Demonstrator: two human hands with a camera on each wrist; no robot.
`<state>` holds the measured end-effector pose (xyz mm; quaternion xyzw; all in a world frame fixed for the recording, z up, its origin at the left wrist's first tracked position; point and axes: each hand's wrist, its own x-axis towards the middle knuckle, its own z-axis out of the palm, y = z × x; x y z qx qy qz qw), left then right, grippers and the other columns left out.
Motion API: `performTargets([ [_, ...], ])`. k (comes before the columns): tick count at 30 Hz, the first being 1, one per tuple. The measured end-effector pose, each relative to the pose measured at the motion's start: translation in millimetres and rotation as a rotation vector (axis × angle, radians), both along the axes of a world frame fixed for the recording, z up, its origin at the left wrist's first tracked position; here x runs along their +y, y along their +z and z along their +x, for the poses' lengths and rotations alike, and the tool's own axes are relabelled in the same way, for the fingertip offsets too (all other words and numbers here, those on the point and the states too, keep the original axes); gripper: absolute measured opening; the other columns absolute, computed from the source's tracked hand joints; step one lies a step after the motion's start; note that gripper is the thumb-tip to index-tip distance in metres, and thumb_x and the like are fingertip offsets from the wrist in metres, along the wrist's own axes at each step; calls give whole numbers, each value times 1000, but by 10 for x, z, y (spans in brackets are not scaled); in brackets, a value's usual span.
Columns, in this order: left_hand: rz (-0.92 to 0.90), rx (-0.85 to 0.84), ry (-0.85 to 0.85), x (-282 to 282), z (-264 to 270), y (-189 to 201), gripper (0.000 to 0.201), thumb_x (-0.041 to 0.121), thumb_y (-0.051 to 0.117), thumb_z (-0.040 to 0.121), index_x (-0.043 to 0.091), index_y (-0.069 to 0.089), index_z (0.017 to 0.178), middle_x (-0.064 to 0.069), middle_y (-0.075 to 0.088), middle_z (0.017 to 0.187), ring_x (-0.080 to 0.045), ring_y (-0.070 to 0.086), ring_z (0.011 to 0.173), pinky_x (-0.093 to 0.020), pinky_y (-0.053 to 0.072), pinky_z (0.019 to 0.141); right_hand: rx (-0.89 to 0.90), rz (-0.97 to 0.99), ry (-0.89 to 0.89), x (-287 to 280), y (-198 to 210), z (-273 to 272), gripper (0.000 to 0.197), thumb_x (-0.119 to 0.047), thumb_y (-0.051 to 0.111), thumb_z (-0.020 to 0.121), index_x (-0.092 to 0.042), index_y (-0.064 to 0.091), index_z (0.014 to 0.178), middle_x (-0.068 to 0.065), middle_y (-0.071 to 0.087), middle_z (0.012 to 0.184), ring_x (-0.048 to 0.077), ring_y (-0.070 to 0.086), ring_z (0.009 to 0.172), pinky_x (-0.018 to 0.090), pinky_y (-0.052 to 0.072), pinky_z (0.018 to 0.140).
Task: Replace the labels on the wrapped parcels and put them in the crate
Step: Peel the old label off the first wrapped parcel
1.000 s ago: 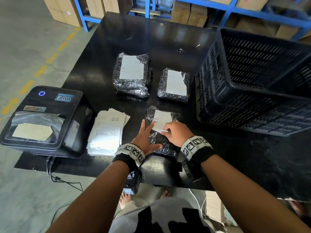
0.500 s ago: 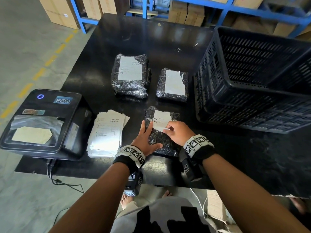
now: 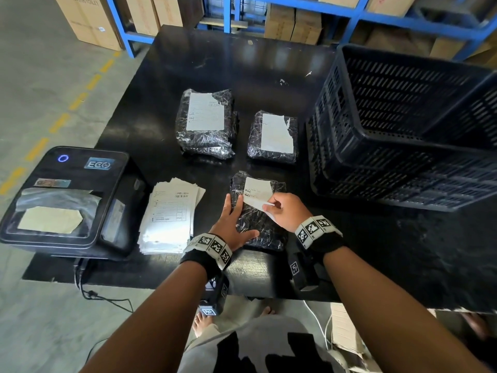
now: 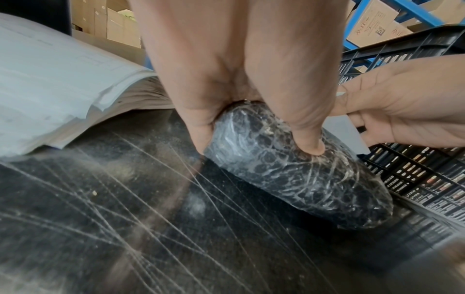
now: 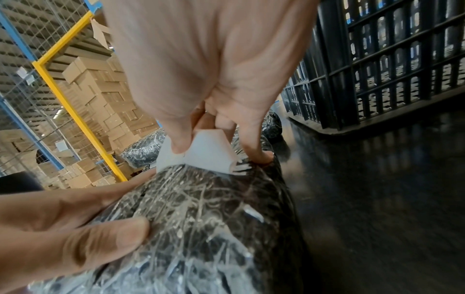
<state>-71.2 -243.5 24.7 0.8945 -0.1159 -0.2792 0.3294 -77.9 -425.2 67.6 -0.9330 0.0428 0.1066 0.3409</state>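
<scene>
Three wrapped parcels lie on the black surface (image 3: 166, 109) in the head view. The near parcel (image 3: 255, 224) sits at the middle, close to the person. The left hand (image 3: 231, 224) lies on its left side with fingers straight and the thumb across the near end, pressing it down. The right hand (image 3: 285, 211) pinches the near corner of the white label (image 3: 256, 192), and that corner is lifted off the wrap. Two more parcels lie further away: a big parcel (image 3: 205, 125) at 11 o'clock from the near one and a small parcel (image 3: 273, 135) at 12 o'clock. Each has a white label on top. The black crate (image 3: 403, 125) stands at 2 o'clock. A stack of new labels (image 3: 169, 214) lies at 9 o'clock, just beside the left hand. A black printer (image 3: 64, 197) sits left of the stack.

From the left wrist, the left hand (image 4: 241, 79) presses the near parcel (image 4: 302, 179) with its thumb on top. The right hand (image 4: 407, 105) holds the label (image 4: 344, 129) at 3 o'clock.

From the right wrist, the right hand (image 5: 201, 79) squeezes the label (image 5: 201, 155) between thumb and finger. The label bends up from the near parcel (image 5: 201, 218). The left hand (image 5: 70, 228) lies at 8 o'clock against the wrap. The crate (image 5: 390, 69) is at 2 o'clock.
</scene>
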Motion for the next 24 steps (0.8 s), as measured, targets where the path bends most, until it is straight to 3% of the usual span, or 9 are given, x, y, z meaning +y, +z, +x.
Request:
performTargets([
  [5,-2,-5,-4,0,-2,6,105,48,68,80,38,-11,148,8,-27,155,-21,27,142,-40,38,106,-25,11,-22,-21,-2,2,14,-18,64,91,-5,64,85,-9,50,70,10,47,67,7,32,54],
  [9,-5,0,0,8,-6,11,105,48,68,80,39,-11,148,9,-28,154,-21,29,141,-39,39,106,-41,48,-48,-19,-15,-1,16,-16,64,91,-14,56,78,-15,46,67,1,43,61,10,32,55],
  [12,1,5,3,8,-15,16,104,49,68,80,40,-11,148,8,-27,155,-22,30,141,-41,39,106,-48,57,-78,-22,-44,-10,14,-18,64,91,-13,58,79,-12,49,68,3,46,63,16,33,58],
  [18,7,37,17,17,-39,25,104,48,68,80,37,-9,149,6,-25,156,-21,25,143,-42,35,110,12,43,-84,20,-63,-23,16,-25,63,92,-9,64,94,-2,62,87,15,58,84,23,39,73],
  [20,7,42,17,20,-43,32,104,48,68,80,36,-9,149,6,-25,156,-21,24,143,-41,34,110,56,66,-94,17,-25,-35,30,-31,66,90,-9,64,109,0,63,102,14,61,97,22,44,81],
  [24,8,37,13,18,-44,40,104,49,68,80,37,-9,149,7,-25,155,-21,23,143,-41,34,110,121,86,-77,37,100,-88,65,-41,74,82,-10,49,134,3,61,118,15,59,111,24,46,92],
])
